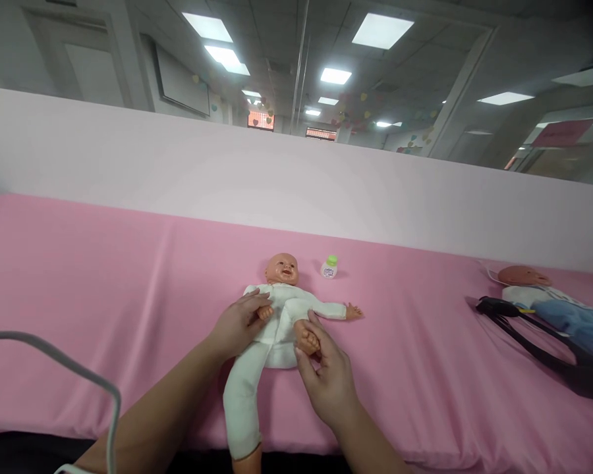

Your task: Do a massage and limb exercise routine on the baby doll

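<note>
A baby doll [282, 359] in a white outfit lies on its back on a pink sheet [128, 289], its head toward the wall. My left hand [240, 322] is closed around the doll's arm at its chest, and the doll's small hand shows between my thumb and fingers. With fingers and thumb, my right hand [329, 372] grips the doll's foot [307, 337]; that leg is bent up over the belly. The other leg stretches toward me, past the sheet's front edge. The doll's free arm points out to the right.
A small white bottle with a green cap [329, 266] stands right of the doll's head. Far right, another doll [568, 309] in blue lies behind a black strap-like object [534, 336]. A grey cable [79, 365] curves at lower left. A white low wall [277, 178] with glass above closes the back.
</note>
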A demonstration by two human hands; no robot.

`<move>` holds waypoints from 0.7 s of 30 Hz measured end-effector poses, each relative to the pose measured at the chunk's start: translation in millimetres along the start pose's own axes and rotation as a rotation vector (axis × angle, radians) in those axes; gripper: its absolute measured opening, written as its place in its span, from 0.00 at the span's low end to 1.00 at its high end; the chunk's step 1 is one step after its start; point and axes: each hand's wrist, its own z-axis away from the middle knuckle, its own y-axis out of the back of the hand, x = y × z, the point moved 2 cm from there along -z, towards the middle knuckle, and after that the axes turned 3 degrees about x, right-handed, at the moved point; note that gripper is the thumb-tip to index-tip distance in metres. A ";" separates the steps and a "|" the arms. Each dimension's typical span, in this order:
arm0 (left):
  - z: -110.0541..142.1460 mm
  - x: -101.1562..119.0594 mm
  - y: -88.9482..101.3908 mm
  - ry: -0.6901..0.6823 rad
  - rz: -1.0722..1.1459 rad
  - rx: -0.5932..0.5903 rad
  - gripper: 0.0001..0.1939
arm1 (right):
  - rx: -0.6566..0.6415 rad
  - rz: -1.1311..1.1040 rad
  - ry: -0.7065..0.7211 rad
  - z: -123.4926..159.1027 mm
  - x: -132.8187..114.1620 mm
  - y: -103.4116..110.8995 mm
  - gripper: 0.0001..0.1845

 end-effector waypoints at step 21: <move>-8.2 -85.5 44.3 0.871 0.811 0.659 0.07 | -0.159 0.049 0.193 114.5 -15.1 24.2 0.25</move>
